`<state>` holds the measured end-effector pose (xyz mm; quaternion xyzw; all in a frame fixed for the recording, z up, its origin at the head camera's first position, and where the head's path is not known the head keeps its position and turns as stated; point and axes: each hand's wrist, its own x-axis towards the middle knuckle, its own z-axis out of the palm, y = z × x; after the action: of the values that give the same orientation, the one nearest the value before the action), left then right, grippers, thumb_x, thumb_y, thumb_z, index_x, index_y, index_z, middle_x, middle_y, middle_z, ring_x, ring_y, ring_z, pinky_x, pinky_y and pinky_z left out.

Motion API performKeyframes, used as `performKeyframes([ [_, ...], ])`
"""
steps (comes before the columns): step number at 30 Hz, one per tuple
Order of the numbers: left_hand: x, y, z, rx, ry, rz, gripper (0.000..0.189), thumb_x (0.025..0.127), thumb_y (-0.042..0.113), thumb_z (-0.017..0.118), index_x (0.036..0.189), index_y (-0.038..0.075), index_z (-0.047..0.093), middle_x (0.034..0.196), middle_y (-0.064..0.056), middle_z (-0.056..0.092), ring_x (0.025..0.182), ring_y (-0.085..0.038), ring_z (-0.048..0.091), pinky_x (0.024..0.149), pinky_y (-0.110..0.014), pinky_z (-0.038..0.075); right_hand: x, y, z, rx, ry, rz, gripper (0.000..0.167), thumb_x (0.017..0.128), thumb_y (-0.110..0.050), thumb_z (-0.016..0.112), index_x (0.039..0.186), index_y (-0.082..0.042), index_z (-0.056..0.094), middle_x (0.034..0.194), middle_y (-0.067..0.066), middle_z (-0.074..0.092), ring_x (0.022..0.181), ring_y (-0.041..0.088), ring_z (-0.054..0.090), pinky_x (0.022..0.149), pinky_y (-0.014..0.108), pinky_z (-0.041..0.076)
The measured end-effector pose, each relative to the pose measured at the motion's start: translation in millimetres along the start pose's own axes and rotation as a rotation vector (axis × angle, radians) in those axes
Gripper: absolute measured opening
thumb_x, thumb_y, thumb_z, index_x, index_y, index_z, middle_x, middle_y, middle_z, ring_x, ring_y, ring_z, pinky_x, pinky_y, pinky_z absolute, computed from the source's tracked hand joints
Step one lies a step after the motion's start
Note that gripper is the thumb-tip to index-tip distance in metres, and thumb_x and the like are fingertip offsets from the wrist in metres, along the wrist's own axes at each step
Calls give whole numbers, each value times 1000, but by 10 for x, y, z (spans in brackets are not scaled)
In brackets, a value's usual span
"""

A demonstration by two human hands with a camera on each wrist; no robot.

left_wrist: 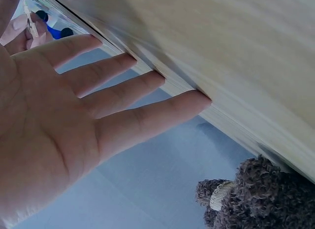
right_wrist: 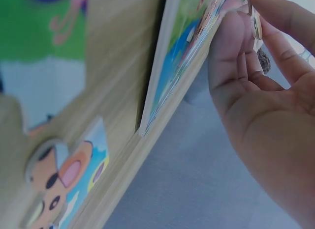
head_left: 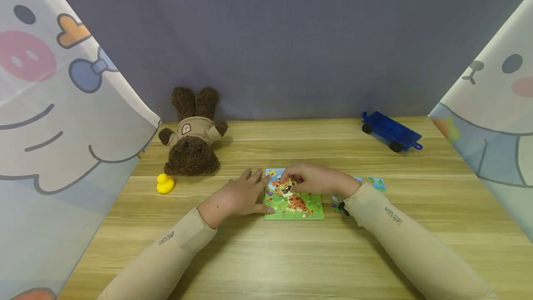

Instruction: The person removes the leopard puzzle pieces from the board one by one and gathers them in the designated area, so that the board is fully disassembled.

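Observation:
A jigsaw puzzle board (head_left: pixel 314 209) with a spotted leopard cub on green grass lies flat on the table. My left hand (head_left: pixel 241 196) is at its left side, fingers spread and nearly straight, with the thumb on the lower left edge. Over the upper part of the picture, my right hand (head_left: pixel 312 179) pinches a small puzzle piece (right_wrist: pixel 257 26) between thumb and fingers. The right wrist view shows that piece edge-on, so its print is mostly hidden. Loose puzzle pieces (right_wrist: pixel 74 177) with part of an animal's face lie to the right, partly covered by the right forearm in the head view.
A brown plush toy (head_left: pixel 193 152) in a beige top lies at the back left, with a yellow rubber duck (head_left: pixel 165 183) in front of it. At the back right stands a blue toy trailer (head_left: pixel 391 128) with black wheels. A grey partition (head_left: pixel 266 45) closes the table's far side.

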<state>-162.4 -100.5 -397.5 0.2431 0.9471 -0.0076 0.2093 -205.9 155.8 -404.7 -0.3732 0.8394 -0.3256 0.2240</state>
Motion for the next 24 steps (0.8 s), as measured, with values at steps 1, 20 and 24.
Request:
performKeyframes([
  [1, 4, -3, 4, 0, 1, 2, 101, 94, 77, 59, 172, 21, 26, 182, -13, 15, 164, -50, 21, 115, -80, 43, 1, 5, 2, 1, -2, 1, 25, 103, -8, 69, 127, -15, 72, 100, 1, 61, 78, 13, 49, 70, 25, 46],
  [20, 0, -3, 3, 4, 4, 10, 102, 94, 77, 60, 172, 20, 26, 181, -14, 16, 164, -51, 20, 115, -80, 41, -178, 64, -109, 213, 4, 98, 31, 110, -12, 59, 141, -13, 63, 140, 15, 64, 86, 26, 73, 81, 40, 66],
  [24, -9, -11, 5, -2, 6, 12, 102, 95, 76, 60, 172, 20, 26, 181, -14, 16, 164, -51, 20, 116, -80, 41, -290, 115, -164, 235, 21, 126, 32, 110, -12, 59, 142, -12, 62, 135, 16, 62, 86, 25, 69, 80, 40, 65],
])
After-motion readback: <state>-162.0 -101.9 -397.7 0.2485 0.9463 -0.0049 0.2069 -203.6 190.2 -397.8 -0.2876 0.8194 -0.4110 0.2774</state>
